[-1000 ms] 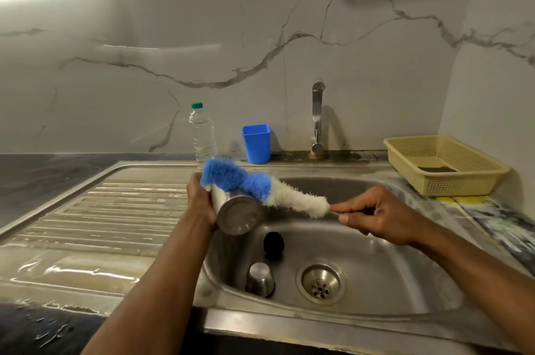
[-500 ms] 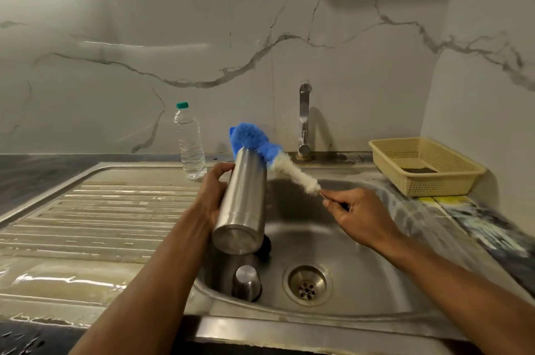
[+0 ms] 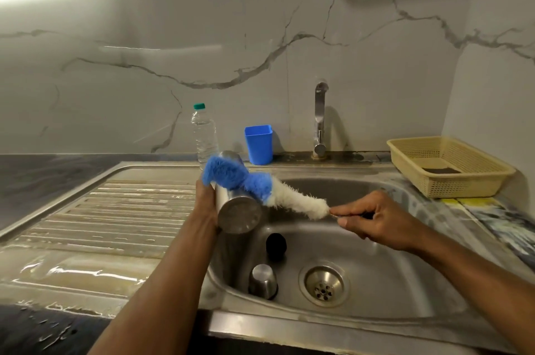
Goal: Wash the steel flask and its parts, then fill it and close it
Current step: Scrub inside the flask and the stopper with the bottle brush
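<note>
Item: steel flask [image 3: 238,209], body only. We hold it over the left edge of the sink [image 3: 405,282], tipped so its flat base faces us and its mouth points away toward the wall. Our left hand [image 3: 206,204] is wrapped round the barrel from the left side.

Handling, as we judge it: rigid metal, smooth and probably wet, so slippery. It looks light enough for one hand while empty and will be heavier once filled. The best hold is round the middle of the barrel with the whole hand, not at the base rim, where the fingers would slide off.

Item: bottle brush [image 3: 260,189]. Blue bristles lie across the upper side of the flask, white bristles trail to the right. Our right hand [image 3: 376,218] pinches the thin handle just past the white end. The head is soft and bends round the flask; the stem looks springy, so a grip close to the bristles gives more control.

Item: steel cap [image 3: 263,281], standing in the sink basin near the front wall. Small, rounded and likely slick; take it by the sides.

Item: black stopper [image 3: 276,243], lying in the basin behind the cap, apart from it. Whether it is rubber or plastic we cannot tell.

Item: tap [image 3: 320,120], behind the sink on the counter [image 3: 43,178]; no water is running.
</note>
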